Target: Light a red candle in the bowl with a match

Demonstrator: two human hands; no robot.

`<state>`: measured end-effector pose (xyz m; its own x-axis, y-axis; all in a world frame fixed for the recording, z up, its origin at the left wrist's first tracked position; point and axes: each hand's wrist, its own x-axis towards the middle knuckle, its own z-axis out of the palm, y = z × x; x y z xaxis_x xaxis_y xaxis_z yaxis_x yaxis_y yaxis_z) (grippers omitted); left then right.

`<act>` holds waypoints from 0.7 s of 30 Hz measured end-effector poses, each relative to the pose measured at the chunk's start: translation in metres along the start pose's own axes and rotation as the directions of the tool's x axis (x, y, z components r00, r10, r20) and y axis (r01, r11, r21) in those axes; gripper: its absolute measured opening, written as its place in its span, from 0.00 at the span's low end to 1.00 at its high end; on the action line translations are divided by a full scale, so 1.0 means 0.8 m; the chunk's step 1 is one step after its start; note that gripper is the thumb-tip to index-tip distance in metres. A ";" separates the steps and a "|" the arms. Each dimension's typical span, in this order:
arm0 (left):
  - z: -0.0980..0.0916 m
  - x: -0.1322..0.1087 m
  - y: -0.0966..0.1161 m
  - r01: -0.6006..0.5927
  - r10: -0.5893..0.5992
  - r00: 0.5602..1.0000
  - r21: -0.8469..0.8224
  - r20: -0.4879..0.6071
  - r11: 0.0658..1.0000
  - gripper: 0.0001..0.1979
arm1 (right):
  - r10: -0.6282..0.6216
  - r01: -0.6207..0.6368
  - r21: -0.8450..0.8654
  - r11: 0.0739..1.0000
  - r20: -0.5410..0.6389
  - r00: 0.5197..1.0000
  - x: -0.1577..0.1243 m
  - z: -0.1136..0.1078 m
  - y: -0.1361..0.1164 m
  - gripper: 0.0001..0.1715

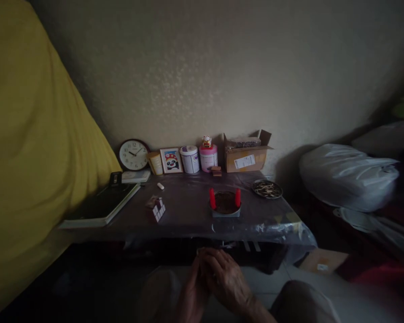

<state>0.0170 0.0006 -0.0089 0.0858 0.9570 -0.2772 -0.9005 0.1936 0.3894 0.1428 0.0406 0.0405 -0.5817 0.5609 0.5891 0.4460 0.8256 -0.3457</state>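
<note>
Both hands meet low in front of the worktop [188, 193], above the floor [267, 280] and between two knees [303, 298]; the right hand [227, 273] folds over the left hand [195, 285], fingers curled and pressed together, and I cannot tell whether anything sits between the palms; just beyond, on the plastic-covered worktop near its front edge, is a round dish [226, 212] of dark matter with two red sticks [212, 199] upright at its sides; to its right lies a plate [281, 192] of thin pale sticks [267, 188]; to its left stand a puzzle cube [159, 211] and, farther back, a small white piece [160, 185]; along the wall [188, 80] are a clock [133, 154], a yellow cup [156, 163], a framed panda picture [171, 160], two canisters [190, 160] and an open cardboard box [232, 162]
</note>
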 end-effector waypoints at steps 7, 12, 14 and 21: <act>0.026 -0.013 -0.001 -0.009 0.012 0.998 -0.036 0.062 0.999 0.15 | 0.075 -0.074 0.037 0.997 -0.014 0.997 0.000 0.000 -0.004 0.14; 0.028 -0.016 0.005 -0.004 0.004 1.000 -0.064 -0.002 0.998 0.15 | 0.033 -0.040 0.113 0.993 0.062 0.998 0.003 -0.013 0.000 0.14; 0.028 -0.019 0.010 -0.004 0.002 0.999 -0.081 -0.034 0.997 0.15 | 0.051 -0.070 0.185 0.980 0.101 0.994 0.005 -0.019 0.006 0.14; 0.016 -0.027 0.012 0.053 -0.059 0.990 -0.045 -0.129 0.998 0.12 | 0.204 -0.210 0.213 0.954 0.050 0.978 0.009 -0.018 0.033 0.09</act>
<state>0.0123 -0.0154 0.0120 0.0827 0.9081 -0.4106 -0.9130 0.2342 0.3341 0.1597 0.0654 0.0462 -0.5117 0.7198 0.4691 0.4030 0.6833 -0.6088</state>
